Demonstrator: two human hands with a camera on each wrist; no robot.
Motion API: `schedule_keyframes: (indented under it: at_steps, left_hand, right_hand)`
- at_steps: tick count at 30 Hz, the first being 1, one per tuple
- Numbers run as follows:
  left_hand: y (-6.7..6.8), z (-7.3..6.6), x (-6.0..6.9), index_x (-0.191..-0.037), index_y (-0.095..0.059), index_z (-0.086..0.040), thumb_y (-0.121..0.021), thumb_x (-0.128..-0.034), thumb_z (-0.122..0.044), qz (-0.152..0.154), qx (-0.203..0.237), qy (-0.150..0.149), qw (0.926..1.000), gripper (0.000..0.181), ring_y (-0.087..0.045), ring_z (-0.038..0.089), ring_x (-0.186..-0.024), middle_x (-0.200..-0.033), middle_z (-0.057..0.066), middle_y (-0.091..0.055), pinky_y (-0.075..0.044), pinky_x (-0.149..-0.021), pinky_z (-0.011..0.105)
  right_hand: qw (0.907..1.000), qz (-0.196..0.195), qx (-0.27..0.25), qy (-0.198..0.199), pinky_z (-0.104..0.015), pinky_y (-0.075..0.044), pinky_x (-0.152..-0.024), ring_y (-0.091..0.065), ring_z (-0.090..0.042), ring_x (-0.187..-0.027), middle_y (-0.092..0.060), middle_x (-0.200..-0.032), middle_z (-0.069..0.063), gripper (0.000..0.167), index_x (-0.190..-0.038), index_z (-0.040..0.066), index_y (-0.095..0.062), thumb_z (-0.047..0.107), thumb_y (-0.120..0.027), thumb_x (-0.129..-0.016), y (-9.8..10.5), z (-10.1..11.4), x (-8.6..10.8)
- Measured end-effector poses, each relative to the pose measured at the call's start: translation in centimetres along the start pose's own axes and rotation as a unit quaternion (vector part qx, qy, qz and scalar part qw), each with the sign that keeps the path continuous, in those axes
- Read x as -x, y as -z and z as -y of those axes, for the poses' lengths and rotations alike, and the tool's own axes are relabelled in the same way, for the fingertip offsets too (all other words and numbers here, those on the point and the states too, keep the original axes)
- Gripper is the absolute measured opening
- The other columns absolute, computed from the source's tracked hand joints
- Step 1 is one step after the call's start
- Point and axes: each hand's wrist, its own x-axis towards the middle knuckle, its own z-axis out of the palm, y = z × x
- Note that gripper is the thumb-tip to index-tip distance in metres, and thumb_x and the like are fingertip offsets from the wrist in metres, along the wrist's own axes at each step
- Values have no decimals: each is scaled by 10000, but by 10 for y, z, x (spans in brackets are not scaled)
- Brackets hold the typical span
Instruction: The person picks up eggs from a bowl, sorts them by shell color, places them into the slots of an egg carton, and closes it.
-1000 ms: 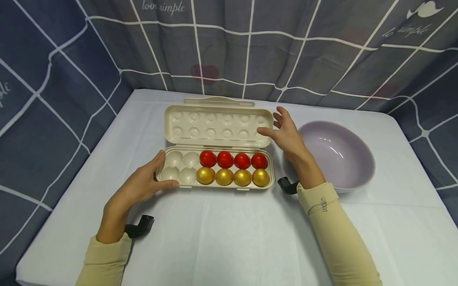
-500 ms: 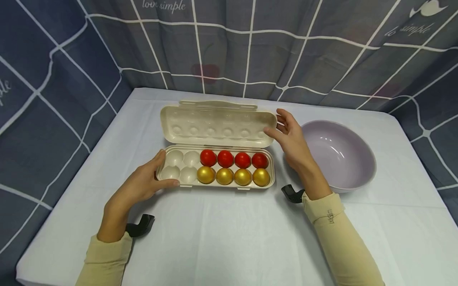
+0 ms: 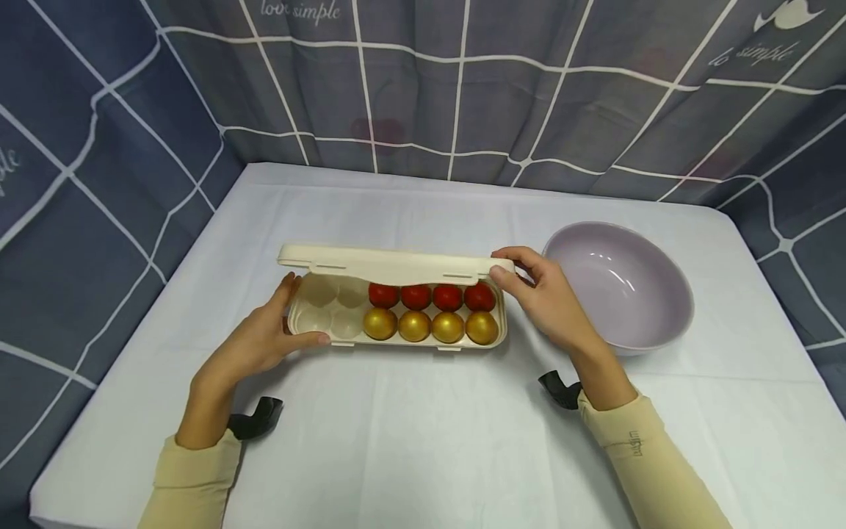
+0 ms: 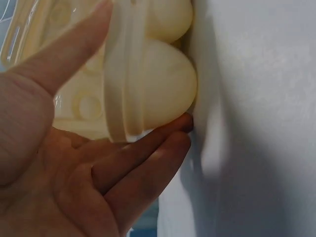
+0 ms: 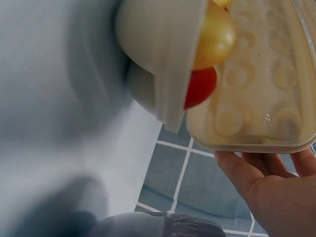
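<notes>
A cream plastic egg box (image 3: 312,319) lies on the table with its lid (image 3: 396,264) tilted partway over it. Several red eggs (image 3: 416,297) fill part of the back row, half covered by the lid. Several gold eggs (image 3: 414,327) sit in front of them. The cups at the left end hold nothing. My left hand (image 3: 258,342) grips that end, thumb along the front rim and fingers under the cups in the left wrist view. At the other end, my right hand (image 3: 548,297) holds the lid's edge between thumb and fingers.
A lilac bowl (image 3: 621,286) stands just right of my right hand, its inside bare. White cloth (image 3: 423,441) covers the table. Dark checked curtains (image 3: 423,95) hang behind and at the sides. Black wrist mounts (image 3: 258,419) stick out beside the sleeves.
My right hand has taken hold of the upright lid and swung it forward and down over the back row. The left hand has stayed at the left end.
</notes>
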Motion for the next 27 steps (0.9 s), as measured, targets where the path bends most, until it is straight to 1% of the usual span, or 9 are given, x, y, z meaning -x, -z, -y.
schedule_keyframes:
  at_steps: [5,7,11,15,18,20,23,25,27]
  left_hand:
    - [4,5,-3,-1552,188,-182,-696,-944,-242,284,1403,-238,9894,1074,-215,422,-1429,-1618,195,-84,-400,-1022,511]
    - [6,6,-2,-1539,228,-165,-603,-1002,-246,261,1555,-208,9873,993,-194,446,-1426,-1599,243,-96,-345,-1050,559]
    - [10,5,-1,-1532,243,-182,-499,-1034,-350,44,1188,41,9929,909,-265,459,-1380,-1599,268,-35,-298,-1050,609]
    - [11,1,1,-1594,27,-245,-593,-994,-363,-91,857,108,9962,871,-513,362,-1207,-1584,190,-220,-462,-912,401]
    - [12,-2,3,-1598,-113,-181,-682,-948,-329,-94,719,-1,9974,876,-588,297,-1110,-1569,166,-285,-492,-804,232]
    - [12,-5,4,-1587,-151,-113,-724,-917,-328,-61,512,-90,9986,908,-515,325,-1243,-1603,164,-208,-490,-906,268]
    - [11,-10,4,-1567,-139,-25,-747,-884,-386,55,80,-99,9999,983,-246,366,-1438,-1633,162,-49,-352,-1097,452]
    - [9,-14,3,-1562,-110,-3,-753,-850,-473,119,-271,33,9996,1068,-103,394,-1471,-1631,180,-14,-225,-1119,595]
    - [5,-19,3,-1558,-82,9,-760,-808,-543,143,-608,190,9979,1152,-90,439,-1461,-1623,211,18,-198,-1113,631]
  right_hand:
    - [9993,369,-11,6,-409,-332,-1116,-485,-232,-1290,-547,-1362,-161,229,-1118,-10,-597,173,-628,-984,-3,-6,9]
    - [9985,554,37,-33,-432,-287,-1135,-421,-252,-1356,-490,-1422,-169,216,-1056,26,-544,192,-651,-970,-5,-6,12]
    - [9947,920,433,-161,-467,-211,-1156,-273,-237,-1442,-340,-1548,-128,341,-1135,82,-477,284,-681,-951,-7,-6,18]
    - [9842,1220,1279,-77,-507,-175,-1165,-143,-211,-1482,-186,-1624,-49,653,-1477,96,-385,372,-661,-953,-8,-5,23]
    - [9708,1430,1921,154,-528,-142,-1171,-82,-244,-1494,-114,-1640,-69,781,-1553,61,-281,399,-652,-954,-10,-7,26]
    - [9616,1525,2257,341,-533,-139,-1171,-50,-261,-1498,-73,-1642,-109,800,-1539,19,-295,407,-665,-944,-14,-9,28]
    - [9453,1515,2817,646,-522,-152,-1173,-38,-284,-1499,-58,-1636,-161,867,-1535,-9,-285,425,-702,-911,-22,-14,33]
    - [9313,1449,3237,836,-523,-183,-1167,-45,-302,-1497,-69,-1630,-187,910,-1534,-14,-282,444,-726,-885,-27,-17,36]
    - [9179,1348,3601,977,-525,-216,-1157,-62,-330,-1493,-94,-1623,-208,930,-1531,-12,-290,454,-743,-866,-32,-19,39]
